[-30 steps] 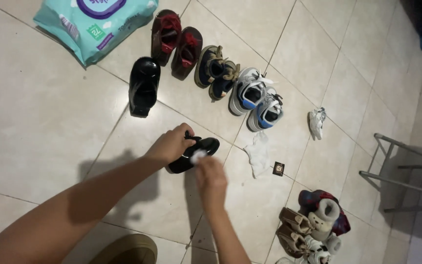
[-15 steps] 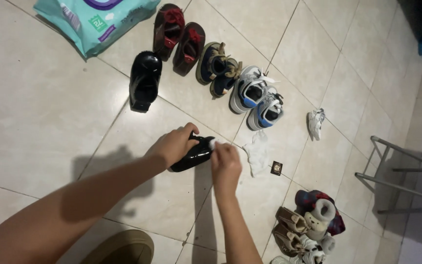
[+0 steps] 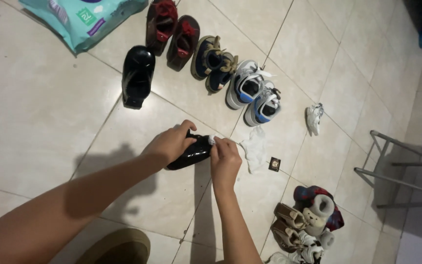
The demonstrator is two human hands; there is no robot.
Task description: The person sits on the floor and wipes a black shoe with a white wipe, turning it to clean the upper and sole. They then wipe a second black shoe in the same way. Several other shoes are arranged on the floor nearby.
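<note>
— Where is the shoe being worked on?

— Just left of centre in the frame, low on the tiled floor (image 3: 40,112). It's a small glossy black shoe (image 3: 190,153), lying at a slant. The left hand (image 3: 168,145) is curled over its top and heel end, fingers wrapped around it to hold it steady.

— And the other hand?

— The right hand (image 3: 224,160) sits at the toe end, fingertips pinched together on a small white wipe (image 3: 212,140) pressed against the shoe.

— How would you do that well?

— My judgement: keep the left grip firm so the shoe doesn't roll on the tile, and rub in short strokes along the glossy surface, turning the wipe to a fresh patch as it soils.

— What's close by?

— A crumpled white wipe (image 3: 255,149) lies just right of the right hand, with a small dark square tag (image 3: 275,164) beside it. The matching black shoe (image 3: 137,76) stands in the upper left, well apart.

— Room to move?

— Bare tile to the left gives plenty. Above runs a row: red shoes (image 3: 171,30), navy shoes (image 3: 213,63), white and blue sneakers (image 3: 254,93). A teal wipes pack (image 3: 76,17) sits at the top left corner; a metal frame (image 3: 396,166) stands at the right edge, and a heap of small shoes (image 3: 308,220) at lower right.
</note>
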